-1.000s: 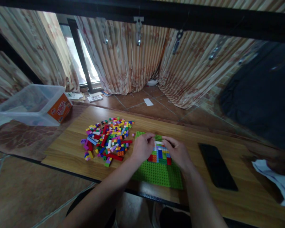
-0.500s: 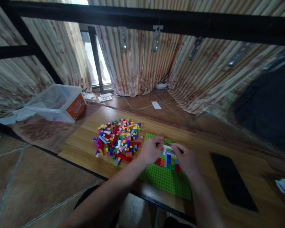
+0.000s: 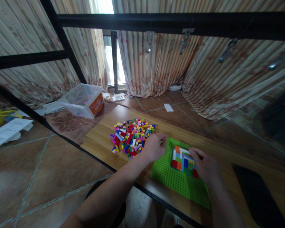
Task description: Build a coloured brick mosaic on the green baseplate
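As the right hand point(image 3: 205, 163) curls at the mosaic point(image 3: 185, 162)'s edge, seemingly steadying it, the left hand point(image 3: 155, 147) (whether either pinches anything, one cannot tell) hangs between mosaic and pile point(image 3: 134, 135), seemingly laid within easy reach.

Nothing legible here: the orange label point(image 3: 96, 104) on the clear bin point(image 3: 84, 110), far left, carries pale marks too small to make out, and the dark print on the white card point(image 3: 118, 98) beyond the worktop point(image 3: 101, 136) blurs too.
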Tool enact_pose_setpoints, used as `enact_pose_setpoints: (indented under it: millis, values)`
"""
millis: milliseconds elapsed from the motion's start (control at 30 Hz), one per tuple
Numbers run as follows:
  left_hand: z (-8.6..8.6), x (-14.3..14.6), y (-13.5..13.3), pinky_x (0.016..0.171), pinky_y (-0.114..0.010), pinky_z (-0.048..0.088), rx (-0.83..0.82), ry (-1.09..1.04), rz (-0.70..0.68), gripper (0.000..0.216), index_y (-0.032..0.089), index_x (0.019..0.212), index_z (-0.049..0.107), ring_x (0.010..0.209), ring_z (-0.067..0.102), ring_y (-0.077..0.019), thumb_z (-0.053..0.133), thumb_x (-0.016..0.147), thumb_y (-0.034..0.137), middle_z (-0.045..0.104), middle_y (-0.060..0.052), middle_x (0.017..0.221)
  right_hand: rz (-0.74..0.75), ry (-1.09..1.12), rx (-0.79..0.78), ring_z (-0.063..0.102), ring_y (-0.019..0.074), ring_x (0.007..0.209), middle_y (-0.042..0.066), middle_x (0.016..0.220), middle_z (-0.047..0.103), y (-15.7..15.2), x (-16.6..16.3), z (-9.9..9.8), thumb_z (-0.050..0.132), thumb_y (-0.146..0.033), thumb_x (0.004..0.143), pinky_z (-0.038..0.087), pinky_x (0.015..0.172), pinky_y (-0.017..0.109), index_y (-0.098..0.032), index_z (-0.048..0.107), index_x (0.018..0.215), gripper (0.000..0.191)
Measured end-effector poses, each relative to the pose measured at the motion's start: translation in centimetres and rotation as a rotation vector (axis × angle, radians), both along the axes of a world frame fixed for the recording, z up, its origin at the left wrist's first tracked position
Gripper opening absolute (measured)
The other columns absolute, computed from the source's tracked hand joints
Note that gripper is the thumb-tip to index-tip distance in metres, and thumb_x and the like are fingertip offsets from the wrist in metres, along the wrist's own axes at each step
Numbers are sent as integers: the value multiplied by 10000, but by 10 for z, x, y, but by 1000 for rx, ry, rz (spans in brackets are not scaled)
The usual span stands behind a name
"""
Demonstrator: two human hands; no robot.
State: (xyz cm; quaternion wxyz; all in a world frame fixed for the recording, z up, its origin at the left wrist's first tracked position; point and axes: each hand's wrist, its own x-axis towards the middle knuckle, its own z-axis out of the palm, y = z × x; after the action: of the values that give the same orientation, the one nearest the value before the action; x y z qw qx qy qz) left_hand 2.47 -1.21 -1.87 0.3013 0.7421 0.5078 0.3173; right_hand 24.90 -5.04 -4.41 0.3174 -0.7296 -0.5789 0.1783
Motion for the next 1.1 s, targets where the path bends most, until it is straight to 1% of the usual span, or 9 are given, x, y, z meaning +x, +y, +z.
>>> enact_pose_setpoints:
  millis: [67,133,233,467,667,767,867,1000,1100]
  values:
    - [4,-22,7,802,-289,523,62,119,-107,314,165,997,702,856,672,-189,500,768,92,736,-55,935,-19,-38,4,688,273,888,87,946,760,0,-2,2,506,-516,814,504,807,382,-214,761,931,412]
    - [6,-40,10,843,-323,501,147,275,-180,266,183,928,716,843,650,-202,545,735,114,727,-45,877,-24,-72,11,685,274,876,98,936,757,0,-6,5,488,-517,823,500,800,382,-207,759,924,424]
    - [6,-52,7,900,-385,465,234,454,-177,242,191,936,722,886,621,-235,574,743,185,721,-66,884,-6,-94,54,678,259,863,97,928,753,-1,-10,9,464,-507,842,496,791,363,-208,752,905,419]
    - [7,-47,1,838,-443,417,276,595,-125,197,189,868,708,929,587,-290,566,731,191,713,-82,877,-44,-99,109,672,257,896,102,938,745,-2,-16,13,467,-489,842,494,817,360,-195,748,894,410]
    - [6,-44,4,864,-456,400,292,552,-83,200,190,874,708,928,586,-284,555,748,162,704,-82,861,-71,-109,179,681,269,893,105,937,752,-3,-12,11,484,-510,847,505,824,373,-193,750,897,417]
    - [7,-42,6,899,-442,411,321,426,-71,214,187,891,702,916,596,-253,530,774,137,686,-78,892,-96,-87,247,688,266,881,105,924,755,-3,-11,13,496,-505,849,511,828,374,-190,749,872,404]
    - [7,-38,10,866,-369,457,282,117,-78,232,169,939,688,904,600,-205,493,820,129,664,-71,907,-137,-48,312,694,262,878,103,917,758,-3,-13,15,506,-499,850,516,836,371,-184,749,866,398]
    - [7,-23,10,734,-266,490,11,-452,-75,260,156,1047,673,787,594,-137,523,834,155,643,-26,826,-135,37,364,692,251,915,95,945,757,-5,-18,18,508,-487,864,511,870,368,-184,745,885,385]
    - [9,-8,4,674,-228,479,-254,-726,-82,296,140,1102,666,688,576,-99,561,828,182,620,-5,751,-88,115,367,685,242,943,96,973,752,-8,-25,21,519,-469,867,504,889,367,-182,742,906,365]
